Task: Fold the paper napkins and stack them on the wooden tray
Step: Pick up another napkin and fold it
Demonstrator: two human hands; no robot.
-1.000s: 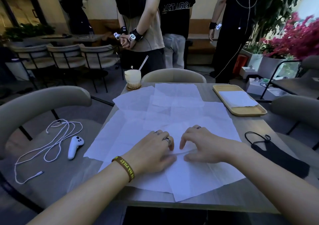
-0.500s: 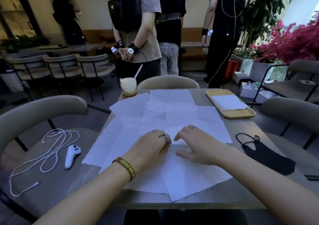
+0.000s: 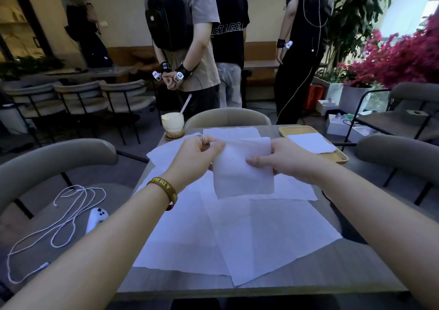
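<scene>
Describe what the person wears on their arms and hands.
Both forearms are bare, no sleeves in view. The left wrist carries a dark wristband with yellow lettering, and the left hand has a silver ring on one finger. The right hand shows nothing worn.

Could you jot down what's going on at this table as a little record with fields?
Held item: white paper napkin, lifted above the table
Left grip: left hand pinches its upper left edge
Right grip: right hand pinches its right side
Tray: light wooden tray, far right, one folded white napkin on it
Loose: unfolded white napkins overlapping on the grey table
</scene>
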